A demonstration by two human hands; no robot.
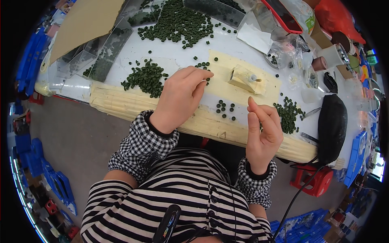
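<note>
My left hand (pixel 178 97) reaches over the table, its fingers bent and drawn together at small dark green round pieces (pixel 208 79). Whatever may be between those fingertips is hidden. To the right, my right hand (pixel 265 135) is raised at the table's front edge, palm partly turned up, thumb and fingers close together; I cannot make out anything in them. Between the hands lies a small group of green discs (pixel 223 105), several of them set out in short rows. Behind the right hand, a cream-taped block (pixel 247 81) with a small peg on top sits on a yellowish sheet (pixel 223 60).
A heap of green pieces (pixel 144 79) lies left of my left hand, a larger heap (pixel 178 22) at the back, another (pixel 288 115) at right. Clear plastic trays (pixel 109 52), a cardboard flap (pixel 81 28), a black pouch (pixel 333 125) and a red stool (pixel 312 180) surround the work area.
</note>
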